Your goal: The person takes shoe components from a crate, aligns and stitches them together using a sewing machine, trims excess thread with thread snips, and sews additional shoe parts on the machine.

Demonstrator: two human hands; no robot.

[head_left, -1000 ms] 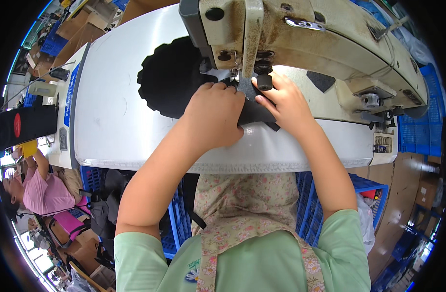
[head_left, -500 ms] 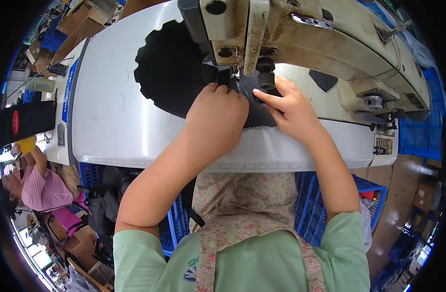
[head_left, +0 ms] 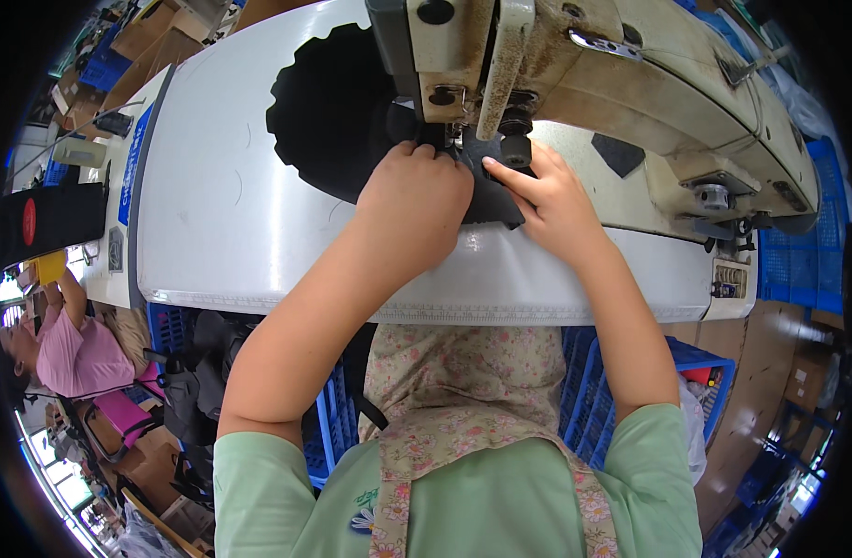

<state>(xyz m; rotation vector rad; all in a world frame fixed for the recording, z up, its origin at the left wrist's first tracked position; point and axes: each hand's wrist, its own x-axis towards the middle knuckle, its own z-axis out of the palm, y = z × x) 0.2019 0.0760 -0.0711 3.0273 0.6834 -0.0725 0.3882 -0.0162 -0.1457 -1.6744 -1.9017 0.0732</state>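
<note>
A black fabric piece [head_left: 328, 116] with a notched, rounded edge lies on the white sewing table, its right part running under the needle area of a beige sewing machine [head_left: 621, 79]. My left hand [head_left: 419, 200] is closed, fingers curled down onto the fabric just in front of the presser foot. Its fingertips are partly hidden. On the right side of the foot, my right hand [head_left: 561, 200] lies with fingers stretched and apart, the index fingertip touching the fabric. Its farther fingers reach beside the machine's dark round knob [head_left: 515, 149].
A small dark pentagonal scrap [head_left: 618, 153] rests on the machine bed at right. Blue plastic baskets [head_left: 589, 409] stand under the table's front edge. At far left, a person in pink [head_left: 82, 353] sits near another table with a black piece [head_left: 54, 223] on it.
The black fabric has slid slightly away from me past the needle area, with both hands moving along a little. The view has shifted slightly.
</note>
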